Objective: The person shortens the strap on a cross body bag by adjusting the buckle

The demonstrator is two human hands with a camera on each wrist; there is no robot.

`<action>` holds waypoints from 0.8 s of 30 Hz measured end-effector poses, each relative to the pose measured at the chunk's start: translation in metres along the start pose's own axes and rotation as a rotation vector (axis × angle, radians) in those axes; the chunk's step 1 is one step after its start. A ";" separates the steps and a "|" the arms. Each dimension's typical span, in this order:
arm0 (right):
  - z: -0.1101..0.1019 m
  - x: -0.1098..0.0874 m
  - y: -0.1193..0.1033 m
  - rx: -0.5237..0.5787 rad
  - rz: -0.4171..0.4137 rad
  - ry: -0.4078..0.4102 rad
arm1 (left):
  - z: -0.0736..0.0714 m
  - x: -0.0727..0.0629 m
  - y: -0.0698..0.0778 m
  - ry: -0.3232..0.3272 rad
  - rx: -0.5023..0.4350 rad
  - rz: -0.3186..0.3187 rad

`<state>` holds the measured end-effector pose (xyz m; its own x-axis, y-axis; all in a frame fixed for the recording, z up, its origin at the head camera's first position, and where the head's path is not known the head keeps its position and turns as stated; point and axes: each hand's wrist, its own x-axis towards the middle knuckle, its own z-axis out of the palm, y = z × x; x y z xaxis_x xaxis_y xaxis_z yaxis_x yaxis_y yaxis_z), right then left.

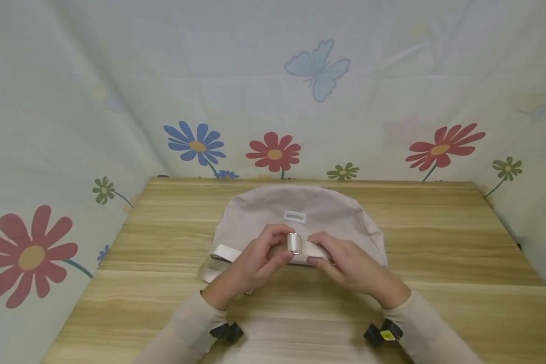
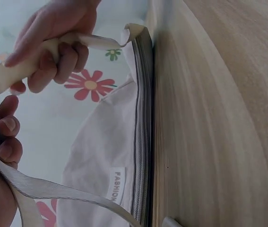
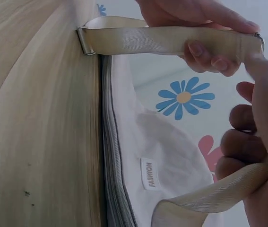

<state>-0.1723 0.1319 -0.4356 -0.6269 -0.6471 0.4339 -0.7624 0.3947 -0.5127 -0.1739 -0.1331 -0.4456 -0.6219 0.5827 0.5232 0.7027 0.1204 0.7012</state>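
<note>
A pale pink fabric bag [image 1: 327,202] with a white "FASHION" label [image 1: 295,217] lies on the table. Above its zipped edge [image 2: 143,132], both hands hold its cream strap [image 3: 138,41]. My left hand [image 1: 259,260] pinches the strap by a silver slider buckle [image 1: 293,243], thumb below and fingers above. On the buckle's other side, my right hand [image 1: 348,260] grips the webbing between thumb and curled fingers. In the right wrist view, a metal ring [image 3: 85,41] sits in a fold of the strap near the table. Fingers partly hide the webbing.
The wooden table [image 1: 164,227] runs back to a curtain [image 1: 236,86] printed with flowers and a butterfly. A strap loop [image 1: 225,252] hangs off the bag's left side. Black wrist devices [image 1: 227,332] sit on both sleeves.
</note>
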 end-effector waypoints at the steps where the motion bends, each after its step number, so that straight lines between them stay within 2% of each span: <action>1: 0.000 -0.001 0.001 0.005 0.000 0.000 | 0.000 0.000 0.000 0.000 -0.002 0.007; 8: 0.005 -0.004 0.004 -0.010 -0.026 0.027 | 0.004 0.000 -0.003 0.011 0.006 0.062; 14: 0.012 -0.003 0.004 -0.021 -0.034 0.048 | 0.005 0.000 -0.002 0.015 0.015 0.060; 19: 0.014 -0.002 0.003 -0.037 -0.051 0.064 | 0.004 0.001 0.004 0.000 0.100 -0.013; 24: 0.013 0.001 0.002 -0.127 -0.074 0.090 | 0.001 0.003 0.010 -0.001 0.159 -0.101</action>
<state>-0.1727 0.1238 -0.4456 -0.5759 -0.6186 0.5344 -0.8175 0.4312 -0.3818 -0.1685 -0.1290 -0.4373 -0.6919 0.5619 0.4534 0.6823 0.3037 0.6649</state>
